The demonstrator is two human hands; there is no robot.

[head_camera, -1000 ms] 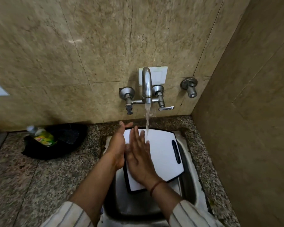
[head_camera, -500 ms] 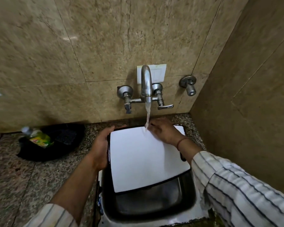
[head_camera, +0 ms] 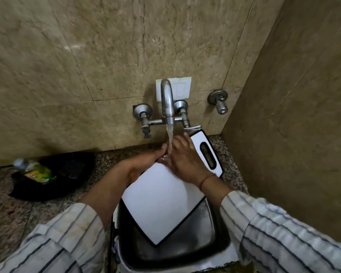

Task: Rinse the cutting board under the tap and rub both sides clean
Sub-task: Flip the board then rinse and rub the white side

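Observation:
A white cutting board (head_camera: pixel 161 203) with a black rim and a slot handle at its far right end lies tilted over the steel sink (head_camera: pixel 211 241), turned diagonally. Water runs from the wall tap (head_camera: pixel 167 101) onto the board's upper part. My left hand (head_camera: pixel 146 162) grips the board's far left edge, thumb on top. My right hand (head_camera: pixel 185 162) lies flat on the wet white face just under the stream, fingers spread, a red thread on its wrist. The board's underside is hidden.
A granite counter (head_camera: pixel 28 209) surrounds the sink. On its left sits a black bowl (head_camera: pixel 53 174) holding a green-labelled bottle (head_camera: pixel 35 170). A separate valve (head_camera: pixel 219 99) sticks out of the tiled wall at right. A side wall (head_camera: pixel 293 134) closes in at right.
The board has turned so its handle end points up toward the tap's right lever. My right hand slid from the board's far edge onto its face, and my left hand moved toward the stream.

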